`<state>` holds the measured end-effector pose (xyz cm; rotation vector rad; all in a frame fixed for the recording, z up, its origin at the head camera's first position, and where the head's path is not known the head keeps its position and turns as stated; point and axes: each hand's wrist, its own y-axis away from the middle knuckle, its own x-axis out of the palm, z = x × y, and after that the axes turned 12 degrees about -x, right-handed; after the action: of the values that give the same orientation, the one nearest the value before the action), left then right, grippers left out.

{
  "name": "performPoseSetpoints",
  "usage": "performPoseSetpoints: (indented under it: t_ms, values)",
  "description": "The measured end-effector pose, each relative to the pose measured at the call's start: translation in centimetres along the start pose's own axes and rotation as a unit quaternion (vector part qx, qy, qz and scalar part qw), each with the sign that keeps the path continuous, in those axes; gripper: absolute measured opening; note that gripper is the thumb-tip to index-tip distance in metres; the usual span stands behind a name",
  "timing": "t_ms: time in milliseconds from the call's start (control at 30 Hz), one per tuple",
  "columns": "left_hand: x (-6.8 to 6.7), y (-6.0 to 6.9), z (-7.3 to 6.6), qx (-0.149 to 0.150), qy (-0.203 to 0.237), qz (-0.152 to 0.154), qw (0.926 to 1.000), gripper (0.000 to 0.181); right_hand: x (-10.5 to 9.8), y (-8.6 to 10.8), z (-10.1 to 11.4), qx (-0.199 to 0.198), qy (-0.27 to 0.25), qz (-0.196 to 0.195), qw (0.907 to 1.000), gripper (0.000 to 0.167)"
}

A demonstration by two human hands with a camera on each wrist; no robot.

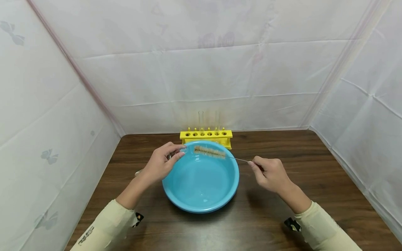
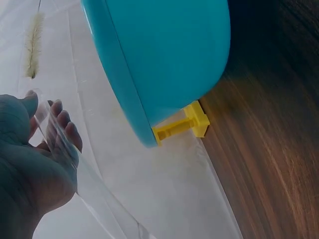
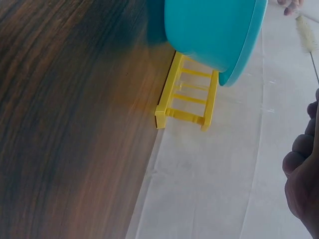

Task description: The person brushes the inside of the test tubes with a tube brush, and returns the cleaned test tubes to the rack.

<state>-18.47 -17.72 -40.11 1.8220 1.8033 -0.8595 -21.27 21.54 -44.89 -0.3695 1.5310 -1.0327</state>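
Note:
In the left wrist view my left hand (image 2: 45, 149) holds a clear glass tube (image 2: 104, 191) between thumb and fingers, its mouth near the fingertips. The head view has this left hand (image 1: 161, 162) at the left rim of a blue basin (image 1: 201, 177). My right hand (image 1: 271, 174) pinches the thin wire handle of a bristle brush (image 1: 209, 152), right of the basin. The brush head lies level above the basin, its tip pointing toward the tube's mouth and apart from it. The right wrist view shows my right hand (image 3: 304, 164) with curled fingers at the wire.
Behind the basin stands a yellow rack (image 1: 205, 134) with two upright clear tubes (image 1: 201, 120). The wooden table (image 1: 314, 164) meets white sheeting (image 1: 220, 76) at the back and on both sides.

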Motion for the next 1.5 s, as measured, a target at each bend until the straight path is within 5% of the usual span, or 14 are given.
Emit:
performPoseSetpoints:
  t_ms: [300,567,967,1500]
  values:
    - [0.4,0.5,-0.2,0.017,-0.006,0.014,0.9997,0.028,0.4,-0.4,0.4,0.013,-0.036,0.017,0.9991,0.034]
    - [0.5,0.8,0.1,0.047,-0.041,0.021,0.9978,0.030,0.2,-0.5,0.1,-0.014,-0.053,0.027,0.9981,0.035]
    - [1.1,1.1,0.2,0.091,-0.085,0.003,0.9922,0.031,-0.2,-0.8,-0.3,-0.023,-0.087,0.038,0.9952,0.038]
    - [2.5,0.9,0.1,0.180,-0.153,-0.027,0.9713,0.034,1.9,-2.9,0.8,-0.014,-0.085,0.046,0.9952,0.030]
